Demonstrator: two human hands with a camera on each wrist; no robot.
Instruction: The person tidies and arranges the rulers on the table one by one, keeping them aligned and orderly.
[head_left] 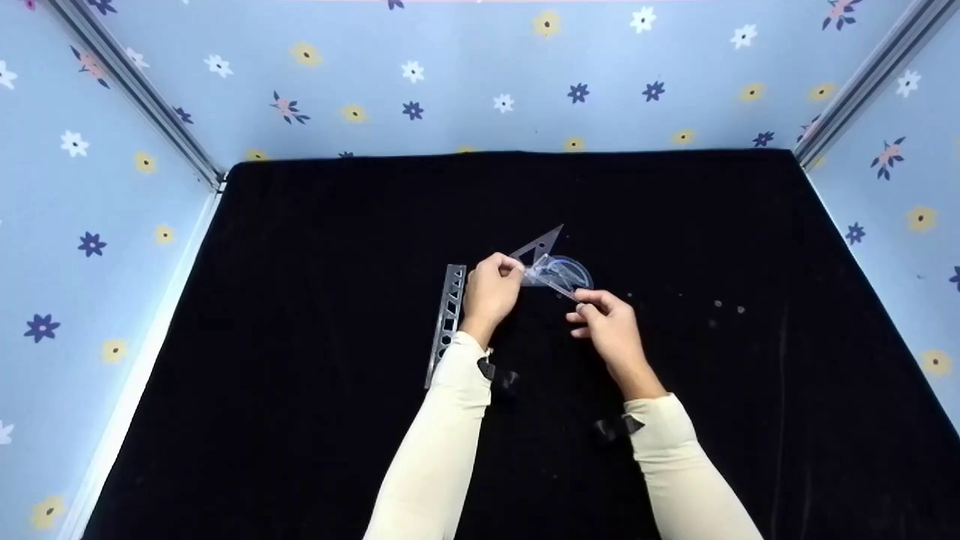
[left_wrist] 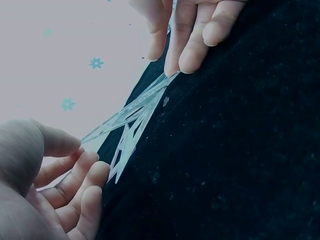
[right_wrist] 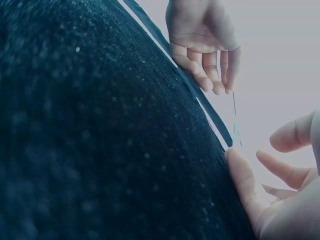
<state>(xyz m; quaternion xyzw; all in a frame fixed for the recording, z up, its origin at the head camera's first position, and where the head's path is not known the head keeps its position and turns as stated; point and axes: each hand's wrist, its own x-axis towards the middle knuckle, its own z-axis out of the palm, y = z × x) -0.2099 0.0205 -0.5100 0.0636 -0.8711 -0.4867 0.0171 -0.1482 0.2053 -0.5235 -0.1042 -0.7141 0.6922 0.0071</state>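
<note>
Clad in cream sleeves [head_left: 433,446] nearest the camera; pinching one end of a clear set square [head_left: 559,287] with the left hand [head_left: 492,291], over black cloth [head_left: 337,300] near a protractor [head_left: 580,271]; touching the opposite end with the right hand [head_left: 613,334], cannot tell whether clamped on it.

No readable text, brand, label or number in any view. Clear ruler [head_left: 442,322], left: any scale too small to make out; cut-out shapes show, triangles and squares among them. Protractor [head_left: 579,268], right of ruler: bluish curve visible, any digits illegible. Set square [head_left: 553,237], far side: any print too small. Wrist views: plastic edges too thin and blurry to read.
</note>
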